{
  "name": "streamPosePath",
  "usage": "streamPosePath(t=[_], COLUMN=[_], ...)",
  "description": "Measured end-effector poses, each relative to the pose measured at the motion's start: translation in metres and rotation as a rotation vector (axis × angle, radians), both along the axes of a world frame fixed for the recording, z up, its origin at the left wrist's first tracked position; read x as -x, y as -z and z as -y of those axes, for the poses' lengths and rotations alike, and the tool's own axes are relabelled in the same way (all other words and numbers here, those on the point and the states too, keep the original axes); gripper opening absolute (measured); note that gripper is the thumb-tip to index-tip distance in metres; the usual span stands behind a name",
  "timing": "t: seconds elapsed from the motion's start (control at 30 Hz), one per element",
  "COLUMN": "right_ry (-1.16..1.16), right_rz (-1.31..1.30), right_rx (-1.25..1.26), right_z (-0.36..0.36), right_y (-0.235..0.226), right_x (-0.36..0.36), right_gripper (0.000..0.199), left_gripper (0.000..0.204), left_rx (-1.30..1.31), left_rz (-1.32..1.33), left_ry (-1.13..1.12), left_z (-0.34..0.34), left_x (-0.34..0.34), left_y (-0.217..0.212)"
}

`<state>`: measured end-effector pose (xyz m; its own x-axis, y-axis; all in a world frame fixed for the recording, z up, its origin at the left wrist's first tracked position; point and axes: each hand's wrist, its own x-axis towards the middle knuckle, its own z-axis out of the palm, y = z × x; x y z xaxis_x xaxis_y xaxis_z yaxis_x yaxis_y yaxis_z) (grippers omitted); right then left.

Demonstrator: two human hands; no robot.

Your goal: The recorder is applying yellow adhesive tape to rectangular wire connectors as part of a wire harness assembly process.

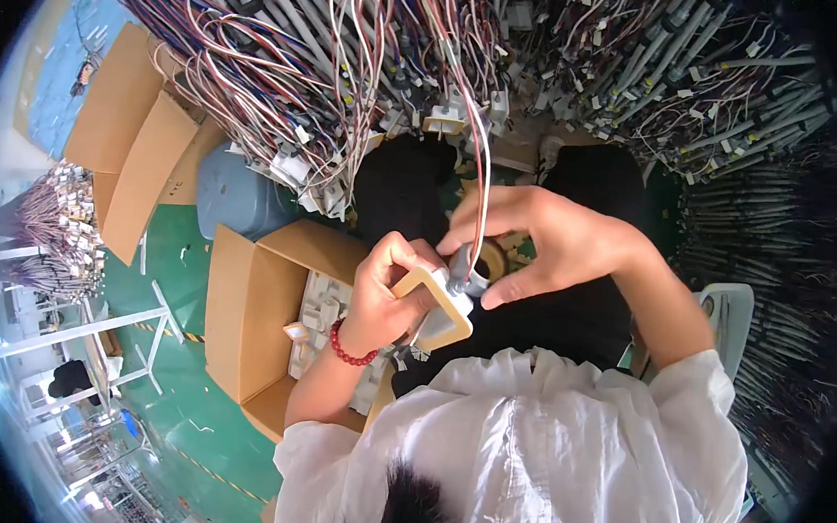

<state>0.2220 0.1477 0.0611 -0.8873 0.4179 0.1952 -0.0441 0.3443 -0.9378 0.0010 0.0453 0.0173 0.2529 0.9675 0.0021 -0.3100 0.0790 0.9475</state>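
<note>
My left hand [383, 293], a red bead bracelet on its wrist, grips a white square plastic part with a tan frame-shaped edge [450, 332]. A bundle of red, white and dark wires [484, 184] runs down from above to this part. Close against it, my right hand [558, 246] curls its thumb and fingers around what looks like a roll of grey tape with a tan core [488, 261]. The thumb tip lies beside the white part, and the roll is partly hidden by the fingers and wires.
An open cardboard box [256, 333] with several white parts stands at my left. Behind it are a blue stool [241, 193] and another open carton [148, 139]. Dense wire harnesses [287, 52] hang in front, and more [763, 273] line the right. A white frame [79, 332] stands on the green floor.
</note>
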Motion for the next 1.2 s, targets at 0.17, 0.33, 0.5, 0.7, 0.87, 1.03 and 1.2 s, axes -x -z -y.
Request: streamPosePath(t=[0.17, 0.33, 0.5, 0.7, 0.87, 1.03, 1.2], right_ry=[0.043, 0.348, 0.498, -0.049, -0.101, -0.185, -0.085], right_rz=[0.134, -0.095, 0.057, -0.188, 0.055, -0.050, 0.056], right_rx=[0.545, 1.396, 0.869, 0.684, 0.454, 0.280, 0.261], right_z=[0.016, 0.040, 0.032, 0.005, -0.008, -0.011, -0.015], right_y=[-0.001, 0.009, 0.018, 0.034, 0.017, 0.011, 0.017], right_x=[-0.006, 0.002, -0.011, 0.002, 0.013, 0.014, 0.009], right_gripper=[0.038, 0.049, 0.029, 0.071, 0.071, 0.072, 0.048], left_gripper=[0.030, 0.032, 0.021, 0.046, 0.042, 0.016, 0.019], left_rx=[0.019, -0.730, -0.376, 0.281, 0.411, 0.573, 0.447], left_rz=[0.059, -0.820, -0.677, 0.029, 0.151, 0.164, 0.206], left_ry=[-0.085, -0.425, -0.344, -0.076, 0.007, -0.005, -0.103], left_z=[0.006, 0.005, 0.017, 0.017, 0.021, 0.019, 0.021], left_x=[0.001, -0.003, -0.009, -0.013, -0.010, -0.011, -0.003], left_y=[0.002, 0.006, -0.004, -0.003, -0.010, -0.009, -0.009])
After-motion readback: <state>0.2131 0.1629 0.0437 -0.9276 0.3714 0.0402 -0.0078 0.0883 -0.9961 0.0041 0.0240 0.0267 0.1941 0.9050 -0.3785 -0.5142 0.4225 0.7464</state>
